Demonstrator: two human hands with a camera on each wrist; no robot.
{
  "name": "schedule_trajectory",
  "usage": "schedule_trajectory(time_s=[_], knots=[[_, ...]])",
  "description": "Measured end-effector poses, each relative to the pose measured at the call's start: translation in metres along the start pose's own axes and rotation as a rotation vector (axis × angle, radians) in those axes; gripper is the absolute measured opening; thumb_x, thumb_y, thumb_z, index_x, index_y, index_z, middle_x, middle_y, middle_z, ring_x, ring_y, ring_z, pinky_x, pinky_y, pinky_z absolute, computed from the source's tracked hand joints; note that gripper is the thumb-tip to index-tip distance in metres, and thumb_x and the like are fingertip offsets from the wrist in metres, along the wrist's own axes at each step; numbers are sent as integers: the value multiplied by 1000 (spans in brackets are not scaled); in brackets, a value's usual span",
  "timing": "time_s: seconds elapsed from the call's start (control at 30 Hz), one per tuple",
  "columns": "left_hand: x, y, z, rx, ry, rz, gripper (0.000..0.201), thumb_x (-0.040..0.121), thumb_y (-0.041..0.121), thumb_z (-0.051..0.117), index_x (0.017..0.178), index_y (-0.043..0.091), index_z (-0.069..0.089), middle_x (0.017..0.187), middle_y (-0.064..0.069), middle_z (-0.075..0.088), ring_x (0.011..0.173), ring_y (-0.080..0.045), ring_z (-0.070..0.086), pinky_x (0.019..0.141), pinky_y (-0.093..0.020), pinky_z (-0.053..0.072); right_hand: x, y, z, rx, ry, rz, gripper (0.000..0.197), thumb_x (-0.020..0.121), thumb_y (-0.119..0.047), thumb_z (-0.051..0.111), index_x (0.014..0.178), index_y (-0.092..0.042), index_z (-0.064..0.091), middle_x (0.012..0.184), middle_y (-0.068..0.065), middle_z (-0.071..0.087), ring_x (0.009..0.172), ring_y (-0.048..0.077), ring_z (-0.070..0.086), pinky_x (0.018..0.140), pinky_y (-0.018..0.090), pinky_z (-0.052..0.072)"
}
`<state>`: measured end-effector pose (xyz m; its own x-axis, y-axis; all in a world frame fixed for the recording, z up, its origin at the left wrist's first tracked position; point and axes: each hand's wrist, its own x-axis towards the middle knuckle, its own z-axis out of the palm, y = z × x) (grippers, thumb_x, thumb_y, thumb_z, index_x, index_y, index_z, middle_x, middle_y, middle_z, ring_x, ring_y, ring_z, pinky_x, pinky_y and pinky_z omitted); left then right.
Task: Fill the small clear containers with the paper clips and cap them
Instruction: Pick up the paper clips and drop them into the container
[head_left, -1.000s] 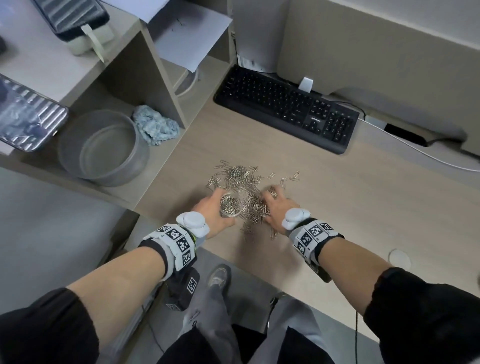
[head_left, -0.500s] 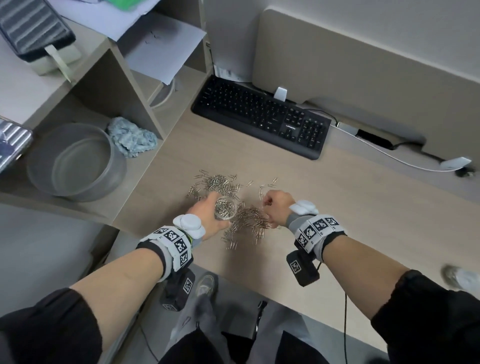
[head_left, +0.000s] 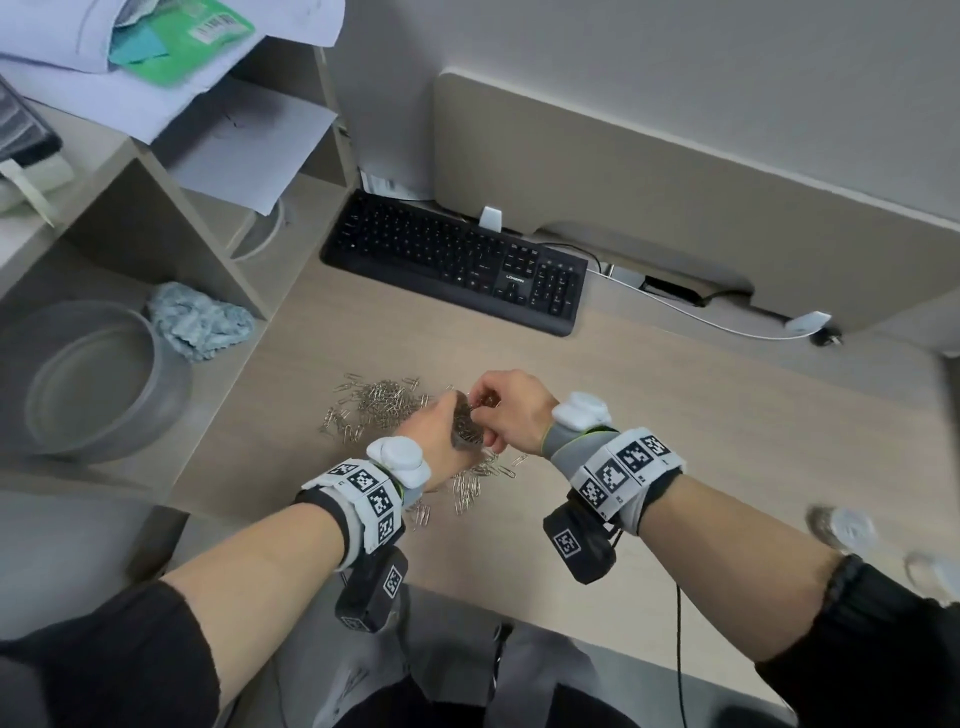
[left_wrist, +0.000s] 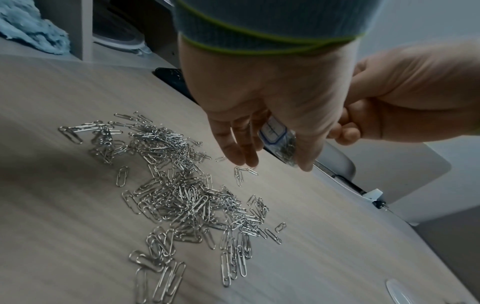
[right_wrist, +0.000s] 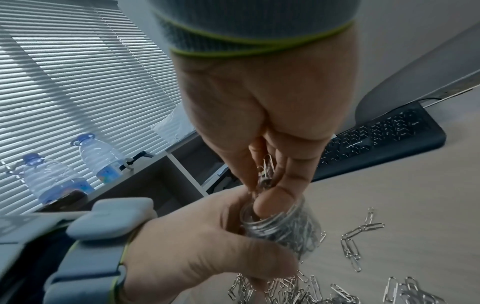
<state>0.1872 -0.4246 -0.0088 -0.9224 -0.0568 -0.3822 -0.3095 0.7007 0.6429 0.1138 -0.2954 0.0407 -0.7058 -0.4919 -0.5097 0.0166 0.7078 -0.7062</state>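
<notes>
Paper clips (right_wrist: 267, 170) are light, stiff and tangle-prone; my right hand (head_left: 511, 410) pinches a few, feeding the slick container (right_wrist: 283, 226) my left hand (head_left: 434, 441) grips by its wall.

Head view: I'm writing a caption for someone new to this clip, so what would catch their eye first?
The two hands meeting mid-desk: the left hand holds a small clear jar of paper clips, while the right hand pinches a few clips at its mouth. Beneath them, a shiny heap of loose paper clips sprawls over the desk, with a black keyboard behind.
</notes>
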Motion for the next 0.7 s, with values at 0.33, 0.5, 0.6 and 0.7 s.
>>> schedule_trajectory(time_s=[0.33, 0.5, 0.6, 0.7], knots=[[-4, -5, -4, -1, 28, -16, 62, 71, 39, 77, 119, 20, 42, 89, 1, 62, 73, -21, 60, 56, -29, 42, 2, -9, 2, 25, 8, -64, 13, 91, -5, 55, 93, -7, 68, 62, 13, 69, 46, 18, 62, 51, 29, 55], [-6, -19, -9, 4, 35, -34, 73, 71, 44, 76, 131, 24, 38, 82, 2, 65, 70, -18, 63, 61, -32, 49, 15, -1, -10, 270, 99, -39, 16, 91, 6, 48, 89, -2, 62, 66, 13, 62, 44, 19, 56, 40, 25, 47], [-10, -31, -13, 2, 52, -69, 68, 74, 37, 76, 130, 30, 38, 78, 2, 64, 67, -19, 63, 63, -34, 53, 29, 25, -14, 258, 126, 75, 15, 92, 4, 48, 87, -3, 60, 65, 12, 58, 41, 17, 56, 39, 25, 46], [-17, -48, -19, 12, 79, -105, 66, 76, 25, 73, 132, 26, 37, 94, 0, 63, 73, -23, 61, 63, -32, 47, 43, 63, -9, 44, 114, 250, 14, 92, -9, 51, 82, -10, 61, 72, 12, 66, 51, 24, 66, 53, 36, 59]])
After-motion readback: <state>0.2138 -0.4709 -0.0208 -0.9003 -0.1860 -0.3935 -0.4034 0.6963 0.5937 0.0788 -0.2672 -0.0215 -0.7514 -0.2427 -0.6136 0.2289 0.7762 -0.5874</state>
